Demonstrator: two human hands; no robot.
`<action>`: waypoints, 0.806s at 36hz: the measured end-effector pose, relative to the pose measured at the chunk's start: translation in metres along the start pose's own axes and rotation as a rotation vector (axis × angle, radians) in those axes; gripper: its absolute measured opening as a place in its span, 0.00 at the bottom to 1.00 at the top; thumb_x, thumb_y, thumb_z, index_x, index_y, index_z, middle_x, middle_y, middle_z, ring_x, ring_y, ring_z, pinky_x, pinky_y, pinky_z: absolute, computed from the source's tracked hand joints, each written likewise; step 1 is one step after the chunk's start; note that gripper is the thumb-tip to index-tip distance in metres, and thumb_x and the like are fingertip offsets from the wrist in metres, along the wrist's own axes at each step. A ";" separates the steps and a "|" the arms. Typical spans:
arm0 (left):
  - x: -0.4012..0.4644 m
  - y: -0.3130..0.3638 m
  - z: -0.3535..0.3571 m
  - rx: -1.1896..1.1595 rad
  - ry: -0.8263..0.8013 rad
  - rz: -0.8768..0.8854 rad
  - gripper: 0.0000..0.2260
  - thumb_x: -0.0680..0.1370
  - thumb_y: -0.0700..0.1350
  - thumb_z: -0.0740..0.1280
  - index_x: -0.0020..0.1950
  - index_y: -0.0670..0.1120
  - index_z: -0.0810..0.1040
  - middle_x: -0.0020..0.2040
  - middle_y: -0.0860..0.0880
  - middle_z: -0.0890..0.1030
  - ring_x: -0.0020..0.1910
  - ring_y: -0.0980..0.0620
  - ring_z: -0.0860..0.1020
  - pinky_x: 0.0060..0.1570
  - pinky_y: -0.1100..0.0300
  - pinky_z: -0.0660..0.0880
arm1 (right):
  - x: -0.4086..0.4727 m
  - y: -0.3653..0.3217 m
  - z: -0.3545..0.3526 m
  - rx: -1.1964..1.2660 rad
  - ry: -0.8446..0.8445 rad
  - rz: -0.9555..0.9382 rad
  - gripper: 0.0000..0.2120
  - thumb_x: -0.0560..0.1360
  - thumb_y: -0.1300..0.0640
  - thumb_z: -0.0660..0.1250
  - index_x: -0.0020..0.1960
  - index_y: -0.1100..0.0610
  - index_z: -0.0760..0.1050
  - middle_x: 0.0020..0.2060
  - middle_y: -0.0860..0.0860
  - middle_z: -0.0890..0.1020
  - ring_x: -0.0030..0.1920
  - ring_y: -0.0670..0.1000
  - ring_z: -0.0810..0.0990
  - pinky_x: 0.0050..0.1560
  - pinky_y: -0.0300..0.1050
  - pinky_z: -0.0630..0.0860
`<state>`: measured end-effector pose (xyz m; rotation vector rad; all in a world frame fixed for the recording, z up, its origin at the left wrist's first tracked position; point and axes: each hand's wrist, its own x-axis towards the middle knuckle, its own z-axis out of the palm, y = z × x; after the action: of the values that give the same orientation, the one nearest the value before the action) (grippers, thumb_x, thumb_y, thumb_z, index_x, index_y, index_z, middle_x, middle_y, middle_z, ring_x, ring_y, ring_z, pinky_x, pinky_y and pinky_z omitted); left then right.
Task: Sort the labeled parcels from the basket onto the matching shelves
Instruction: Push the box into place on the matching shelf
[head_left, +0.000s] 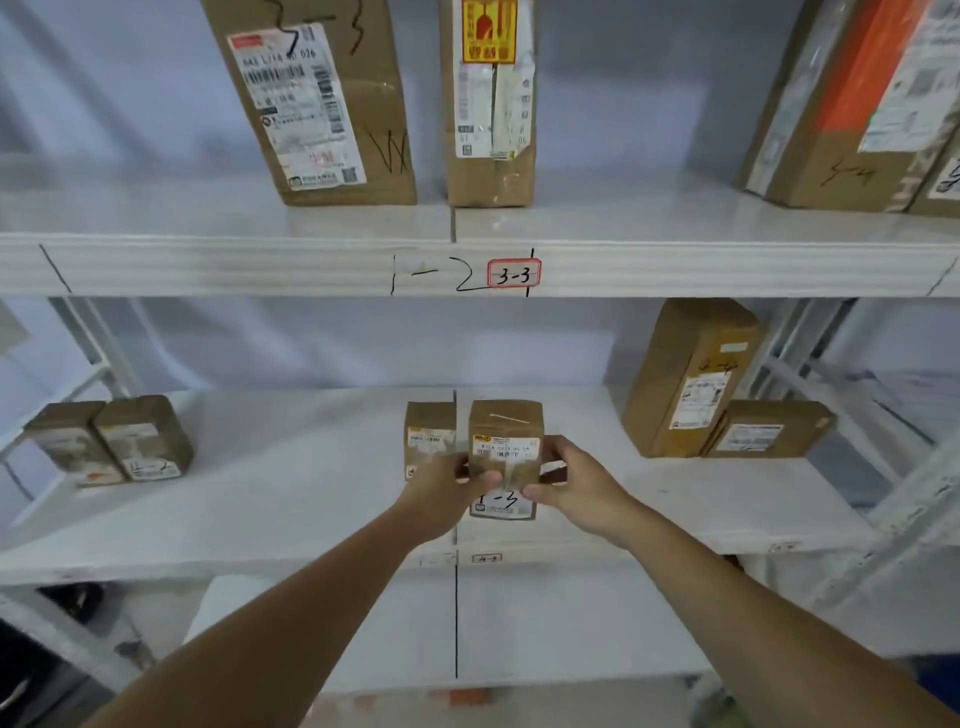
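White metal shelving (208, 265) stands against a pale bluish-grey wall (623, 104) under soft, even light.

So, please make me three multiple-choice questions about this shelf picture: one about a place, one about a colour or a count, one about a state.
1. Where is the small parcel that both hands hold?
A. over the middle shelf, right of its black dividing line
B. on the top shelf
C. on the floor

2. What colour is the frame around the 3-3 tag?
A. green
B. red
C. blue

3. How is the parcel held?
A. by one hand only
B. flat on open palms
C. left hand and right hand pinch its sides

Answers: 1 A, the parcel stands at middle-shelf level beside the line. 2 B, the tag's border is red. 3 C, fingers and thumbs of both hands curl onto it.
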<state>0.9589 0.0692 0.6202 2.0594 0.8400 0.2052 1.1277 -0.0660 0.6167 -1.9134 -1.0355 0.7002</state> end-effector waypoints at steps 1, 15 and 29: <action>0.006 -0.006 0.007 0.005 0.016 -0.033 0.12 0.80 0.59 0.70 0.58 0.55 0.83 0.55 0.56 0.85 0.55 0.54 0.81 0.54 0.61 0.76 | 0.008 0.010 0.002 -0.005 0.000 0.013 0.24 0.75 0.64 0.75 0.65 0.49 0.71 0.58 0.47 0.80 0.52 0.46 0.83 0.48 0.34 0.77; 0.067 -0.059 0.084 -0.169 0.234 -0.290 0.15 0.83 0.53 0.65 0.61 0.46 0.85 0.53 0.48 0.86 0.54 0.47 0.81 0.52 0.54 0.77 | 0.096 0.108 0.051 0.046 -0.051 0.152 0.26 0.78 0.71 0.69 0.72 0.55 0.69 0.58 0.48 0.81 0.47 0.41 0.81 0.38 0.25 0.73; 0.129 -0.074 0.100 -0.614 0.436 -0.551 0.20 0.84 0.59 0.61 0.43 0.47 0.81 0.43 0.45 0.82 0.47 0.41 0.80 0.54 0.49 0.78 | 0.170 0.110 0.072 0.000 0.011 0.094 0.28 0.78 0.68 0.70 0.74 0.54 0.66 0.64 0.49 0.80 0.54 0.47 0.81 0.45 0.30 0.73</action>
<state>1.0640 0.1124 0.4818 1.1722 1.3742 0.5389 1.2022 0.0744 0.4721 -1.9743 -0.9439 0.7413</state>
